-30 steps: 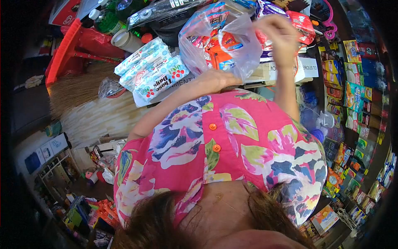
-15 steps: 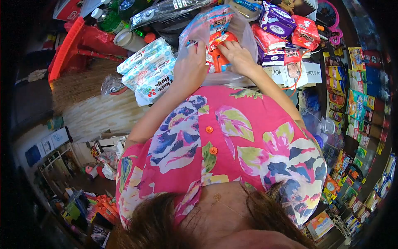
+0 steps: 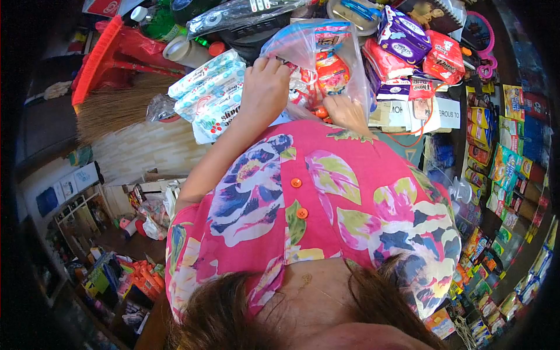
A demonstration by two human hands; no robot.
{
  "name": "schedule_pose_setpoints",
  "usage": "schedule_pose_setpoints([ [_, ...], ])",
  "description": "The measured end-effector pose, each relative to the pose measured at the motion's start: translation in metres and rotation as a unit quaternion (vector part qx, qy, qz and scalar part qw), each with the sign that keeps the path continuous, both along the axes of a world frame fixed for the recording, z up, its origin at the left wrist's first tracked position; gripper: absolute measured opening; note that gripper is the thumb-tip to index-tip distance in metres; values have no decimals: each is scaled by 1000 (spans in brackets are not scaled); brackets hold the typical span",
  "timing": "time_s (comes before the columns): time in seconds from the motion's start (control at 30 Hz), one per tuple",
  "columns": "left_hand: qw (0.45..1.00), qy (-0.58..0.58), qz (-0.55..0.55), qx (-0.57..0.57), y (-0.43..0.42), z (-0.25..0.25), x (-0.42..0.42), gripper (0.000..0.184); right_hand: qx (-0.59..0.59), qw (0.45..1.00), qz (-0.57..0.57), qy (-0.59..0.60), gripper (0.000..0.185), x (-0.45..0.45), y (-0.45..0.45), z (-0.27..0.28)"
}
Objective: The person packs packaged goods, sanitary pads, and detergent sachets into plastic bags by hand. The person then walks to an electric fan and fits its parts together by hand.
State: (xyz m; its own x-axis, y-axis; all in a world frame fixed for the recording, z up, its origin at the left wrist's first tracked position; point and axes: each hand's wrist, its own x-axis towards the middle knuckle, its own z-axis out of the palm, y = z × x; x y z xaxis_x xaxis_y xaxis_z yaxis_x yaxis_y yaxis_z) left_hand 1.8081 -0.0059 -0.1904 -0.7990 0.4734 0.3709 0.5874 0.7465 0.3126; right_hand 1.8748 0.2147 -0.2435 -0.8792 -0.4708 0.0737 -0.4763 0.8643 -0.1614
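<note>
A clear plastic bag (image 3: 363,73) stands with its mouth toward me, holding several red and orange packets (image 3: 332,74). My left hand (image 3: 265,84) has its fingers curled over the bag's left rim, gripping the plastic. Down in the near right part of the bag is my right hand (image 3: 346,112), beside small orange items (image 3: 322,112). Its fingertips are partly hidden by the bag and packets, so I cannot tell whether they hold anything. Left of my left hand lie light-blue and white sanitary pad packs (image 3: 213,108).
Purple packs (image 3: 402,38) and red packs (image 3: 444,57) are piled right of the bag. A broom with a red top (image 3: 99,58) lies at the left, near a green bottle (image 3: 156,26). Hanging sachets (image 3: 506,160) line the right side. A phone-picture card with an orange cord (image 3: 421,112) lies nearby.
My right hand has drawn back toward me, lower in the bag. My left hand still holds the rim, now turned more knuckles-up. The bag's mouth is wider and its packets show more.
</note>
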Motion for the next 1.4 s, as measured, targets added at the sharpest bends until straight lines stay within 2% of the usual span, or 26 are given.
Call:
schedule_pose_setpoints([
  [0.07,990,-67,-33,119,1,18,0,7,-9,999,13,29,17,3,6,-4],
  [0.17,958,-144,-5,248,2,49,-2,14,-20,998,22,48,16,3,7,0],
  [0.2,955,-164,1,249,-1,54,-6,18,-23,998,24,51,16,2,7,2],
  [0.33,898,-281,-71,330,-15,89,-14,14,-49,998,21,20,14,3,-8,9],
  [0.37,843,-380,-101,367,-14,96,-20,16,-44,999,20,13,13,2,-9,7],
  [0.43,696,-558,-156,424,-8,107,-30,21,-37,999,26,15,12,-2,-9,4],
  [0.47,651,-593,-146,452,-5,112,-25,30,-34,998,32,28,11,-2,-14,6],
  [0.5,639,-595,-152,463,-4,114,-28,32,-34,998,37,38,11,-6,-13,5],
  [0.57,615,-599,-165,485,-3,122,-37,35,-60,998,22,14,22,-9,-8,5],
  [0.63,657,-559,-164,478,-4,138,-37,43,-108,994,-14,-28,29,-10,-4,24],
  [0.7,701,-528,-159,452,-24,154,-27,45,-97,992,-31,-74,36,-12,-15,48],
  [0.83,684,-506,-187,490,-27,196,-12,54,-103,976,-42,-190,49,-15,-13,75],
  [0.87,687,-499,-185,494,-29,206,-9,60,-150,986,28,-61,61,-14,-11,71],
  [0.97,719,-445,-195,496,-33,225,7,67,-218,971,51,-86,68,-8,-14,83],
  [1.13,736,-392,-208,511,-58,243,49,69,-188,969,119,-108,60,-1,-17,95],
  [1.27,666,-391,-269,576,-119,248,80,71,-145,960,182,-157,58,-7,-40,115],
  [1.3,668,-364,-270,589,-127,251,89,68,-147,956,197,-161,57,-8,-43,119],
  [1.33,671,-337,-272,602,-135,253,99,65,-198,945,212,-150,49,-5,-46,126],
  [1.4,682,-265,-223,645,-147,248,109,47,-289,919,234,-132,36,-14,-55,133],
])
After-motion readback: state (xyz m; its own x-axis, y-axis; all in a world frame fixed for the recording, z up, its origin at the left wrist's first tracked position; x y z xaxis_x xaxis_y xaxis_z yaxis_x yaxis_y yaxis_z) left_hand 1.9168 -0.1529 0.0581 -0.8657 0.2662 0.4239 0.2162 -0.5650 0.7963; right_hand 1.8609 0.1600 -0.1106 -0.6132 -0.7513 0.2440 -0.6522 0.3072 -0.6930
